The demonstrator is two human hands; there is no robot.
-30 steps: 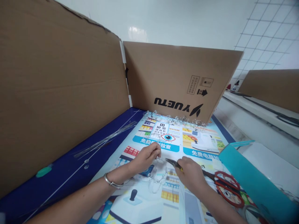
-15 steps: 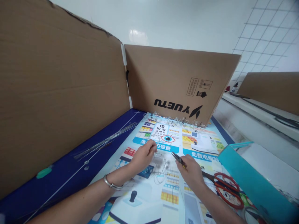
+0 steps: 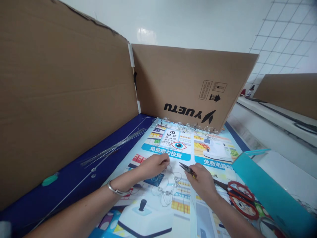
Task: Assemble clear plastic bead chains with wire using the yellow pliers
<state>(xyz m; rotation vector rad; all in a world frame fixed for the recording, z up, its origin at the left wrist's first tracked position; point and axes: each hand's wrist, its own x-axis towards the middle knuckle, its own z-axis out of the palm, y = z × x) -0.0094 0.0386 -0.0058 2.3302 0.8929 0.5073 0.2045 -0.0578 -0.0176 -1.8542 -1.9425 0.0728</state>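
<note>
My left hand [image 3: 155, 165] is closed in a pinch on a thin wire strand [image 3: 170, 170] over the middle of the printed sheet [image 3: 182, 228]. Clear beads [image 3: 167, 192] hang along the looped wire below the fingers. To the right, my right hand [image 3: 201, 180] is wrapped round small pliers [image 3: 187, 169], whose dark tips point up and left toward the left hand without touching it. Red-handled scissors [image 3: 244, 195] lie beside my right wrist.
Cardboard panels [image 3: 66, 96] stand at the left and the back [image 3: 193, 79]. Wire pieces [image 3: 185, 127] line the back panel's foot. A teal box [image 3: 269, 188] is at the right. Long thin strands [image 3: 114, 147] and a green item [image 3: 50, 179] lie on the blue surface [image 3: 74, 185].
My left hand has moved slightly down and turned, and the beaded wire below it hangs lower and more spread. The pliers have shifted slightly left.
</note>
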